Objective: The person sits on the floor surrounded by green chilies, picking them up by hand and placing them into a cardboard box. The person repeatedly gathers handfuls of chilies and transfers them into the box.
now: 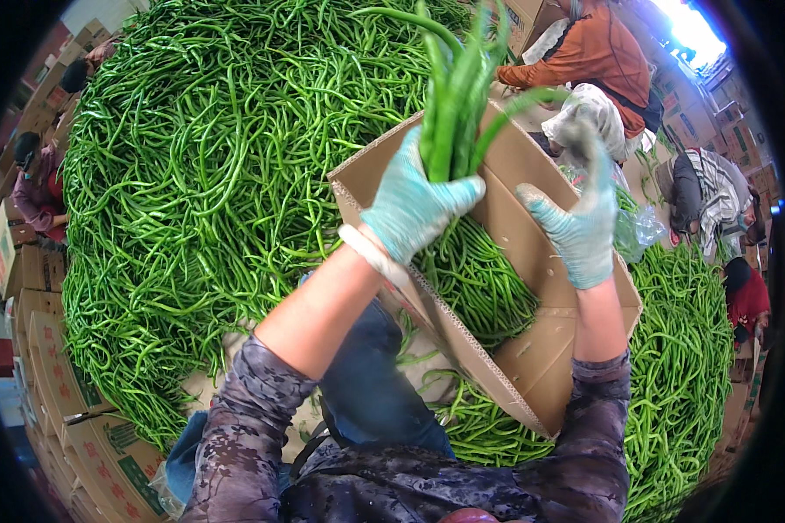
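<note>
My left hand (415, 199), in a pale turquoise knitted glove, is closed round the lower ends of a bunch of long green chili peppers (448, 124), whose tips point away from me. Beneath it stands an open cardboard box (540, 261), tilted across my lap area. Inside the box, towards its near left side, lies a layer of aligned green chili peppers (484, 287). Over the box's right side is my right hand (579, 209), gloved alike, with thumb and fingers apart and nothing in it; its fingertips are blurred. One curved pepper sticks out from the held bunch towards it.
A large heap of green chili peppers (190, 196) spreads at left and ahead; another heap (680, 366) lies at right. Several people work around, one in an orange top (602, 59) close by at upper right. Stacked cartons (104, 457) line the left edge. A clear plastic bag (638, 232) lies beyond the box.
</note>
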Demonstrator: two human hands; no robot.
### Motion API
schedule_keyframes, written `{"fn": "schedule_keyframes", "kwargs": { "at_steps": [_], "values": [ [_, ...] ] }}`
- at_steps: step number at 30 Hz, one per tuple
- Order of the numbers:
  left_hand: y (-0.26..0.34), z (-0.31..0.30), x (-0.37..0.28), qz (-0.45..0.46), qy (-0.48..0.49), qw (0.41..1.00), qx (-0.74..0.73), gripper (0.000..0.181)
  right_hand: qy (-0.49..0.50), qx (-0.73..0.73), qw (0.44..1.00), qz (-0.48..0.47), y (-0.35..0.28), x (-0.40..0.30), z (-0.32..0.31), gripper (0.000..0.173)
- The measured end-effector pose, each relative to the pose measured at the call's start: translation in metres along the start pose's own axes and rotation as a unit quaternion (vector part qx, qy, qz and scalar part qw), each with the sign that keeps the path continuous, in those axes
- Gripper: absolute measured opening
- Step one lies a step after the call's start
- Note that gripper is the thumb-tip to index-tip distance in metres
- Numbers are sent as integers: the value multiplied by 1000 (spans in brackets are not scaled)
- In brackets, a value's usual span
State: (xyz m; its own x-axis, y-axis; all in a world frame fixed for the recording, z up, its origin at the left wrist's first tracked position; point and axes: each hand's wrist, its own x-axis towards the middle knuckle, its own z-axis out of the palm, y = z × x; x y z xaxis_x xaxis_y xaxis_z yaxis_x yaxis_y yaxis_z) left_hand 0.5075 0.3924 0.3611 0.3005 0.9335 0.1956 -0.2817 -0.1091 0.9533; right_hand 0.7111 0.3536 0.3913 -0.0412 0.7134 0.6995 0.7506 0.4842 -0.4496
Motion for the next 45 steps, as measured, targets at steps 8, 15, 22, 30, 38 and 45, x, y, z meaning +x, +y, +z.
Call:
{"fn": "schedule_keyframes", "kwargs": {
  "at_steps": [8, 15, 22, 30, 38, 45],
  "values": [
    [49, 9, -9, -128, -267, 924, 240, 63, -65, -215, 892, -392, 4, 25, 8, 44],
    [33, -26, -23, -254, -215, 938, -96, 79, -180, 168, 965, -86, 27, -30, 49, 61],
    [-2, -18, -4, -300, -215, 919, -135, 74, -183, 543, 788, 226, 26, -61, 77, 56],
    [-9, 3, -4, -237, -161, 956, 56, 63, -318, 564, 682, 339, 96, -94, 92, 70],
    [6, -49, -61, -183, -26, 981, 60, 58, -531, 47, 786, 314, 115, -215, 250, 55],
    [16, -96, -136, -188, 151, 944, 227, 56, -435, -34, 839, 326, 92, -224, 258, 72]
  ]
}}
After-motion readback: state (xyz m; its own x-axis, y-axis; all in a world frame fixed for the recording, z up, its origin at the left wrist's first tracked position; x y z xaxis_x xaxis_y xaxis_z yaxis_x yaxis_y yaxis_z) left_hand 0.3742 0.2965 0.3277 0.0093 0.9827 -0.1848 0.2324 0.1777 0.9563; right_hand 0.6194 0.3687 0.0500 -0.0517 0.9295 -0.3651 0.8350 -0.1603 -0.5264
